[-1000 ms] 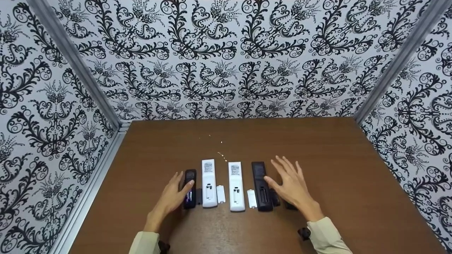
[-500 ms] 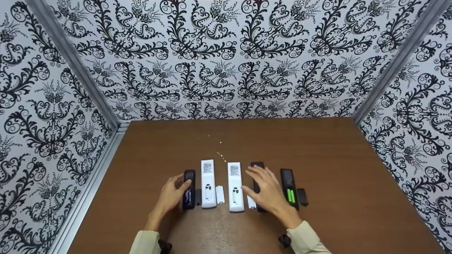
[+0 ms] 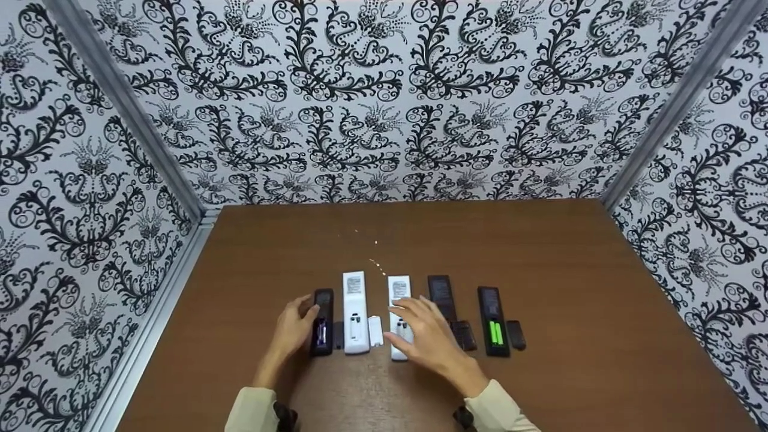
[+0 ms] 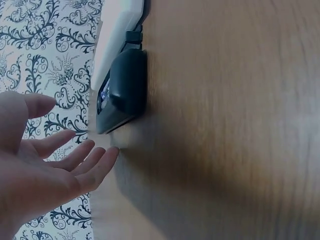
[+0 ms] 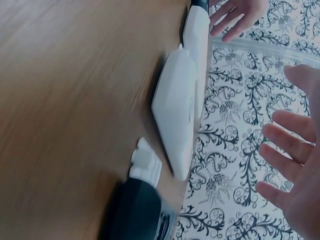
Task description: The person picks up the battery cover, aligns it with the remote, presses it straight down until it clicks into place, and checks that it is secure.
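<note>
My left hand [image 3: 295, 327] lies along the left side of a black remote control [image 3: 324, 303], whose battery bay is uncovered with batteries inside. In the left wrist view that hand's fingers are loosely bent, and thumb and fingers hold nothing. Over the white remote control [image 3: 399, 288] right of the middle hovers my right hand [image 3: 429, 339], fingers spread and relaxed, hiding part of it. The right wrist view shows this white remote's back end [image 5: 177, 110] apart from the fingers. A white battery cover [image 5: 146, 162], hidden by the hand in the head view, lies beside it.
Another white remote [image 3: 355, 309] and its cover [image 3: 375, 331] lie between my hands. Rightward are a black remote [image 3: 441, 294], a dark cover [image 3: 464, 335], and a black remote [image 3: 491, 303] with green batteries [image 3: 496, 333] and its cover [image 3: 515, 335]. Patterned walls border the brown table [image 3: 570, 270].
My right hand has moved left, from beside the black remote, across it, to above the white one. The left hand stays by the leftmost remote, nearly still.
</note>
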`<act>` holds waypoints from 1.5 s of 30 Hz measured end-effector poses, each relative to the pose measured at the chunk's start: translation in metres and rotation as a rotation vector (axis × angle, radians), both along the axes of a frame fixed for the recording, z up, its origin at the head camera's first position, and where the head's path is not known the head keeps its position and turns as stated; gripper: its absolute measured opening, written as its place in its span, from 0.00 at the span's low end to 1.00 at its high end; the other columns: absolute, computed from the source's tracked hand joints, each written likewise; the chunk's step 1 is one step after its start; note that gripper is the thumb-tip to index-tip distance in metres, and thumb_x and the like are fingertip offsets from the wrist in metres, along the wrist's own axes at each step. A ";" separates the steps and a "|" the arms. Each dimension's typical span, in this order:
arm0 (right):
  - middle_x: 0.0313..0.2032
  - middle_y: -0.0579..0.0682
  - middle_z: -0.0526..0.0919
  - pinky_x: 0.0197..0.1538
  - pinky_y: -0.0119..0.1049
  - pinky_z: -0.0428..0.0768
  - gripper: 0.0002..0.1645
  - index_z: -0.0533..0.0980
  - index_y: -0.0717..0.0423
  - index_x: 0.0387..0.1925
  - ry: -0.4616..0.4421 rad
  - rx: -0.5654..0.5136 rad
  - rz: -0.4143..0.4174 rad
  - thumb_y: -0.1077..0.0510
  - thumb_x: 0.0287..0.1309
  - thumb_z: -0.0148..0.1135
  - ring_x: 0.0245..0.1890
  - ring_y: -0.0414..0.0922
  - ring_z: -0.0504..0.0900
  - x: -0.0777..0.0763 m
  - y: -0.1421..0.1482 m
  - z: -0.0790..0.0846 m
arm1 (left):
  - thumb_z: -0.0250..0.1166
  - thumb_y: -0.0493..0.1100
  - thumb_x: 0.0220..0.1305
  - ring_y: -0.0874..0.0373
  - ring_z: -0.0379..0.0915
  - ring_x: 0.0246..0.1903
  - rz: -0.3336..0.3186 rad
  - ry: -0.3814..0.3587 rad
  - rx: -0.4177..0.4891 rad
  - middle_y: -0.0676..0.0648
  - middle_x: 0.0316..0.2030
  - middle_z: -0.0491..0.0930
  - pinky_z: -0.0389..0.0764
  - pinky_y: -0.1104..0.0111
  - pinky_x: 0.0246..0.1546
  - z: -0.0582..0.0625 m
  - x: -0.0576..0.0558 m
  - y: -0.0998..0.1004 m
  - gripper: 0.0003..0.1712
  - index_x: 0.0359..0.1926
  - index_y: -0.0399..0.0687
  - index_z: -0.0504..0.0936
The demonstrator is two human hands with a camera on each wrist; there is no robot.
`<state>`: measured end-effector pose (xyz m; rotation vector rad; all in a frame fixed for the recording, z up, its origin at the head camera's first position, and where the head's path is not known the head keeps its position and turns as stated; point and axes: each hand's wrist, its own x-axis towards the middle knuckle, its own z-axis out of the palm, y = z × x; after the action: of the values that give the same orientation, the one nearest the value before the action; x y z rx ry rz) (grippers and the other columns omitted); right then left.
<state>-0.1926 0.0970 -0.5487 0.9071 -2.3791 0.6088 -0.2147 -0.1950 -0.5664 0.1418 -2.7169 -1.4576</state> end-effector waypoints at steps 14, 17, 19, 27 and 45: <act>0.55 0.48 0.84 0.64 0.47 0.74 0.28 0.81 0.52 0.54 -0.049 0.148 0.051 0.40 0.59 0.67 0.58 0.46 0.80 0.006 -0.039 0.000 | 0.62 0.37 0.67 0.43 0.79 0.47 0.095 0.007 0.015 0.30 0.49 0.79 0.79 0.52 0.50 -0.005 -0.004 0.010 0.23 0.61 0.29 0.75; 0.54 0.48 0.84 0.63 0.46 0.74 0.27 0.81 0.52 0.53 -0.049 0.177 0.073 0.40 0.60 0.67 0.57 0.45 0.80 0.006 -0.051 -0.003 | 0.64 0.37 0.66 0.45 0.79 0.44 0.113 -0.005 -0.006 0.31 0.47 0.80 0.80 0.54 0.47 -0.007 -0.006 0.012 0.23 0.60 0.28 0.76; 0.53 0.48 0.84 0.62 0.45 0.75 0.27 0.82 0.53 0.53 -0.038 0.181 0.081 0.40 0.59 0.68 0.56 0.44 0.81 0.006 -0.057 -0.006 | 0.65 0.38 0.66 0.45 0.80 0.43 0.119 -0.003 -0.025 0.32 0.46 0.82 0.80 0.54 0.47 -0.007 -0.008 0.013 0.23 0.58 0.28 0.77; 0.49 0.47 0.85 0.58 0.44 0.77 0.26 0.83 0.53 0.48 0.035 0.156 0.094 0.44 0.51 0.75 0.52 0.44 0.82 0.003 -0.075 -0.016 | 0.69 0.41 0.62 0.40 0.81 0.45 0.121 -0.005 -0.077 0.31 0.44 0.85 0.80 0.49 0.50 -0.006 -0.018 0.016 0.25 0.54 0.27 0.79; 0.47 0.40 0.87 0.65 0.47 0.75 0.18 0.85 0.45 0.45 -0.044 0.359 -0.021 0.46 0.51 0.75 0.55 0.42 0.81 -0.004 -0.106 -0.029 | 0.78 0.42 0.52 0.35 0.80 0.49 0.161 -0.068 -0.139 0.28 0.47 0.84 0.78 0.49 0.55 -0.001 -0.028 0.020 0.31 0.51 0.23 0.80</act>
<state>-0.1964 -0.0090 -0.5776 1.0224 -2.5819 0.1944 -0.2430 -0.1745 -0.5677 0.3999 -2.7735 -1.2400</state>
